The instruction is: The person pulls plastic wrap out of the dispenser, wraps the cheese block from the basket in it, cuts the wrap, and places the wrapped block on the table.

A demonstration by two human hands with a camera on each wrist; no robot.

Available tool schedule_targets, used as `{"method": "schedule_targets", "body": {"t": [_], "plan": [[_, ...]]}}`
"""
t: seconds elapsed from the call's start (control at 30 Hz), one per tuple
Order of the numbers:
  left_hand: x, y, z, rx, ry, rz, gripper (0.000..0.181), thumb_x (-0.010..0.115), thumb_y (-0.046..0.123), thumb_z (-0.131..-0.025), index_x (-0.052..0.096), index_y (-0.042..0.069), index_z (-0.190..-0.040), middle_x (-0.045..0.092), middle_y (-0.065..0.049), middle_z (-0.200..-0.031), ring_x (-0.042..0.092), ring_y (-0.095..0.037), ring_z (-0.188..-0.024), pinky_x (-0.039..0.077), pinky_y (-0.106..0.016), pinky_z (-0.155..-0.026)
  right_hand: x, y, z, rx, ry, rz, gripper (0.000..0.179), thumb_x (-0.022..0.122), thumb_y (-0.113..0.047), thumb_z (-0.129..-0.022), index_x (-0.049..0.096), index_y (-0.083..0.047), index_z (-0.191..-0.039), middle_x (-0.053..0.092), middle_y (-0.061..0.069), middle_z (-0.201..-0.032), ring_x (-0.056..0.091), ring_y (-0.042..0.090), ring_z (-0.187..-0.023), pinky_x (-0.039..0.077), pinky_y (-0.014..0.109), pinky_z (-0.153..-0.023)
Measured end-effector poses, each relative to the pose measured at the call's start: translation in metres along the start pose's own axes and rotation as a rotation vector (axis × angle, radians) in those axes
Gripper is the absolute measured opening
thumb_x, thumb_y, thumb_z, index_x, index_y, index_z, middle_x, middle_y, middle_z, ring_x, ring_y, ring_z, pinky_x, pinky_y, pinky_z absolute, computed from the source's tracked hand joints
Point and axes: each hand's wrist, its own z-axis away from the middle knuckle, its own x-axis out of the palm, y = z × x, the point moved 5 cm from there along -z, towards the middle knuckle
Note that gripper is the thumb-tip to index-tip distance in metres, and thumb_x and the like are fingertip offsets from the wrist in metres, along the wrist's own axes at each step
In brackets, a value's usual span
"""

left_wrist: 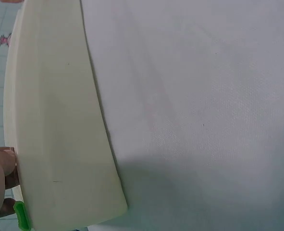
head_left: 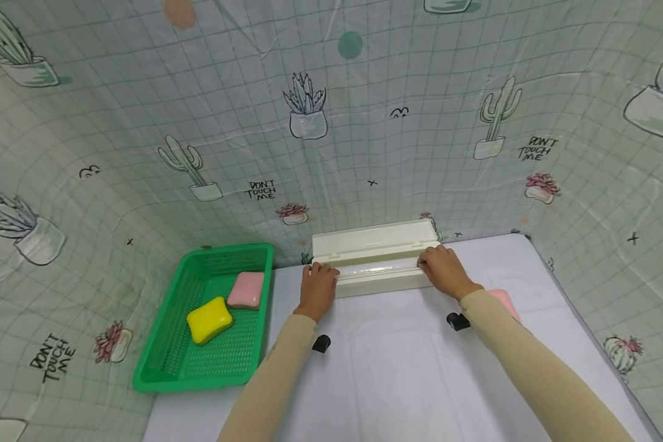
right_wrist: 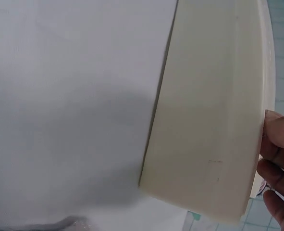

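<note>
In the head view, the long white box [head_left: 383,284] lies straight ahead of the person, its long axis running crosswise from hand to hand, with the raised lid [head_left: 374,239] along its far side. A clear-wrapped roll [head_left: 378,268] lies inside, parallel to that axis. The hands are apart: the left hand [head_left: 318,287] is at the box's left end and the right hand [head_left: 444,268] at its right end, so neither is nearer overall. Left of the box stands a green basket [head_left: 190,387] with a yellow block [head_left: 209,320] and a pink block [head_left: 246,290] in it. On the box's near side lie two black pieces [head_left: 321,344].

In the left wrist view, bent fingers sit at the top edge of the box's front wall, near its left end; whether they grip the rim or the roll, I cannot tell.

The right wrist view mirrors this at the right end: curled fingers, their hold equally unclear.
</note>
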Motion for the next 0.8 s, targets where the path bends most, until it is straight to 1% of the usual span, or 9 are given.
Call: {"method": "schedule_targets", "body": {"t": [0.1,0.2,0.3,0.4,0.5,0.57,0.7,0.8], "plan": [[-0.001,-0.001,-0.003,-0.005,0.014,0.01,0.016,0.072,0.013,-0.102,0.08,0.016,-0.115,0.075,-0.002,-0.113,0.06,-0.026,-0.111,0.043,-0.047,-0.106,0.001,0.0,-0.002,0.002,-0.021,0.044,0.008,0.067,0.001,-0.099,0.074,0.0,-0.101,0.072,0.014,-0.1,0.063,0.038,-0.1,0.049,0.056,-0.091],[-0.002,-0.001,-0.005,0.0,0.032,-0.008,0.014,0.073,0.012,-0.1,0.081,0.017,-0.111,0.075,-0.002,-0.108,0.059,-0.025,-0.109,0.043,-0.046,-0.105,0.0,-0.001,-0.003,0.002,-0.026,0.098,0.01,0.062,0.002,-0.101,0.071,0.001,-0.106,0.072,0.017,-0.107,0.063,0.039,-0.107,0.048,0.056,-0.098],[-0.001,-0.002,-0.007,0.008,0.051,-0.039,0.014,0.074,0.013,-0.1,0.082,0.018,-0.11,0.074,-0.001,-0.105,0.059,-0.024,-0.108,0.043,-0.044,-0.105,-0.001,-0.001,-0.003,-0.008,-0.012,0.126,0.011,0.059,0.002,-0.103,0.068,0.002,-0.109,0.072,0.019,-0.112,0.063,0.038,-0.109,0.048,0.056,-0.101],[-0.001,-0.002,-0.009,0.015,0.067,-0.056,0.015,0.074,0.011,-0.099,0.082,0.018,-0.109,0.073,-0.002,-0.104,0.06,-0.025,-0.108,0.044,-0.044,-0.105,-0.003,-0.003,-0.003,-0.022,0.005,0.135,0.012,0.057,0.002,-0.104,0.067,0.002,-0.11,0.071,0.019,-0.113,0.062,0.038,-0.108,0.048,0.055,-0.1],[-0.002,-0.004,-0.01,0.014,0.076,-0.082,0.015,0.074,0.009,-0.098,0.081,0.018,-0.109,0.073,-0.002,-0.104,0.06,-0.026,-0.109,0.044,-0.044,-0.106,-0.005,-0.003,-0.003,-0.04,0.017,0.141,0.012,0.058,0.003,-0.103,0.068,0.002,-0.11,0.071,0.018,-0.111,0.061,0.037,-0.106,0.049,0.054,-0.097],[-0.002,-0.005,-0.011,0.009,0.081,-0.111,0.015,0.074,0.009,-0.098,0.08,0.018,-0.108,0.072,-0.003,-0.104,0.06,-0.026,-0.109,0.044,-0.043,-0.106,-0.007,-0.004,-0.004,-0.049,0.026,0.135,0.013,0.06,0.005,-0.1,0.069,0.002,-0.108,0.072,0.018,-0.109,0.062,0.036,-0.104,0.05,0.053,-0.096],[-0.003,-0.009,-0.01,-0.005,0.078,-0.153,0.013,0.076,0.011,-0.097,0.079,0.017,-0.107,0.072,-0.003,-0.105,0.06,-0.026,-0.111,0.043,-0.043,-0.105,-0.009,-0.004,-0.003,-0.082,0.057,0.128,0.015,0.063,0.009,-0.092,0.071,0.001,-0.102,0.072,0.016,-0.101,0.063,0.036,-0.1,0.052,0.052,-0.092],[-0.002,-0.012,-0.009,-0.016,0.084,-0.165,0.01,0.078,0.013,-0.096,0.079,0.016,-0.105,0.073,-0.004,-0.105,0.061,-0.026,-0.113,0.044,-0.043,-0.106,-0.01,-0.004,-0.001,-0.111,0.098,0.147,0.014,0.068,0.009,-0.09,0.073,0.0,-0.099,0.07,0.015,-0.097,0.064,0.037,-0.097,0.054,0.053,-0.089]]}}
